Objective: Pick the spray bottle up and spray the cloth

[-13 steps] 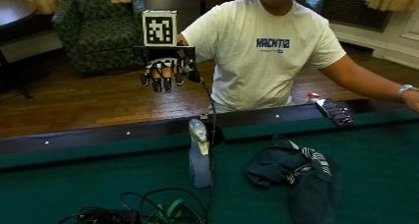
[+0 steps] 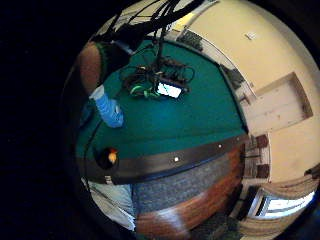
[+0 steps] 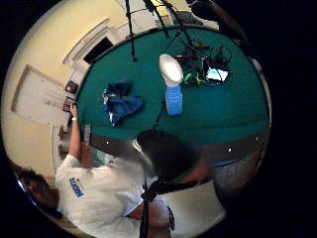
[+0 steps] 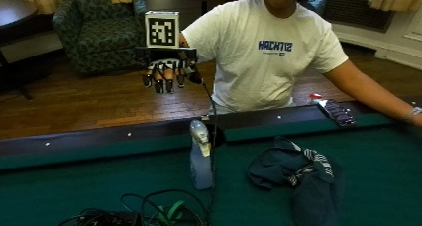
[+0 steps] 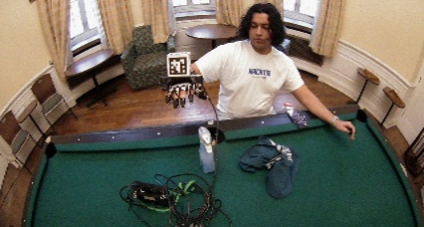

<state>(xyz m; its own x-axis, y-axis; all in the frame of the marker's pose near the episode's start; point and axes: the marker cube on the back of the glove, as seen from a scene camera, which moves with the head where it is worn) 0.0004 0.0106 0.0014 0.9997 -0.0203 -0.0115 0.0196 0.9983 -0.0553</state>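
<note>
A pale blue spray bottle (image 4: 200, 156) with a whitish trigger head stands upright on the green felt, just inside the near rail. To its right lies a crumpled dark blue cloth (image 4: 298, 174) with a striped edge. My gloved right hand (image 4: 165, 73) hangs in the air over the wooden floor, behind the rail and up to the left of the bottle. Its fingers point down, relaxed, and hold nothing. Both palm views look down on the table from well above, showing the bottle (image 3: 171, 85) and the cloth (image 3: 119, 102) apart on the felt.
The dark table rail (image 4: 99, 137) with a pocket (image 4: 216, 136) runs between hand and bottle. A tangle of cables (image 4: 141, 213) and a lit device (image 3: 216, 74) lie on the felt beyond the bottle. A small dark remote-like object (image 4: 336, 112) rests on the rail. The bare hand (image 5: 346, 130) touches the far rail.
</note>
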